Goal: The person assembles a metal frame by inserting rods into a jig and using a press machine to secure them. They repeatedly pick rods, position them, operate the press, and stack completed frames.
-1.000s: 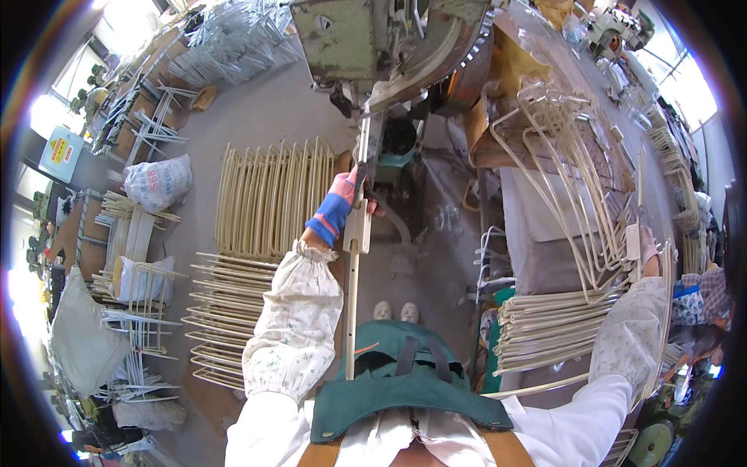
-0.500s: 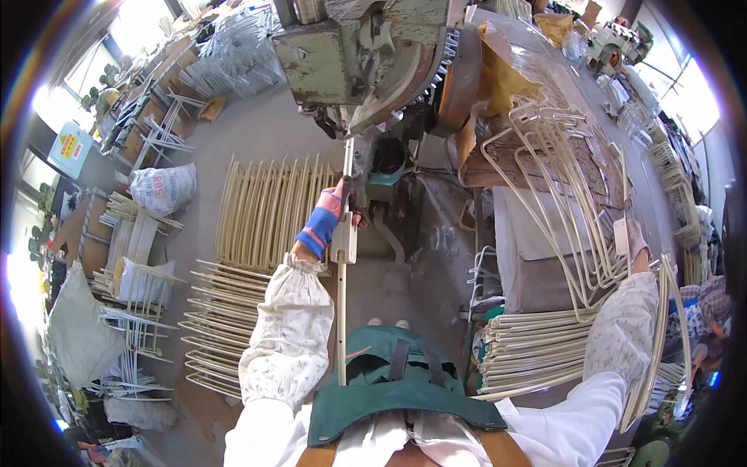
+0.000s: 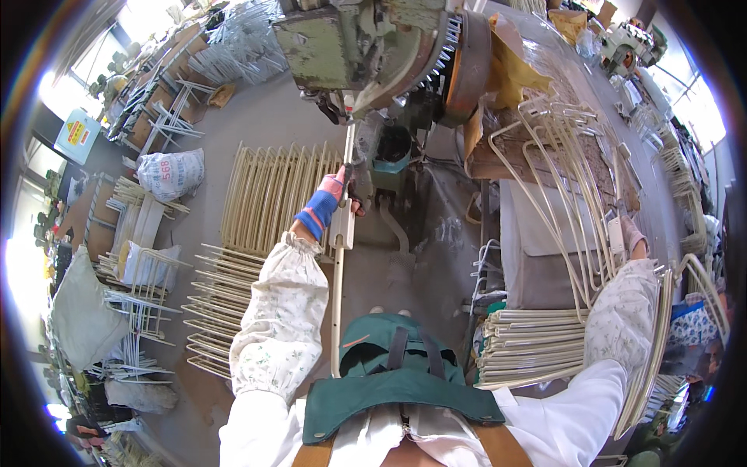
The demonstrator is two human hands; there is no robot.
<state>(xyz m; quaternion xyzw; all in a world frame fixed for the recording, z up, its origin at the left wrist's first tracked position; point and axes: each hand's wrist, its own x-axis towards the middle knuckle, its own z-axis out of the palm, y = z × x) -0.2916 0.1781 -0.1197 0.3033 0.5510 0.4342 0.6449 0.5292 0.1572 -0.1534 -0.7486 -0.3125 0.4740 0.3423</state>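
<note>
My left hand (image 3: 336,194), in a red and blue glove, is closed round a cream metal bar (image 3: 338,303). The bar stands lengthwise before me, its far end under the head of a worn green machine (image 3: 323,58). A pale plate (image 3: 342,231) sits on the bar just below my fingers. Out to the right, my right hand (image 3: 636,235), in a pinkish glove, closes on another cream bar with a pale plate (image 3: 615,235); its fingertips are partly hidden. Bent cream tube frames (image 3: 577,226) lean beside that hand.
Bent cream rods (image 3: 272,198) lie in rows at left, with more tubes (image 3: 226,311) nearer me. A tube stack (image 3: 533,346) rests at right, below a cloth-draped worktable (image 3: 537,261). A white sack (image 3: 171,173) stands on the left floor. A large wheel (image 3: 468,70) flanks the machine.
The view has shifted slightly. The near end of the left bar has swung a little left, and its far end remains at the machine. Both hands keep their holds.
</note>
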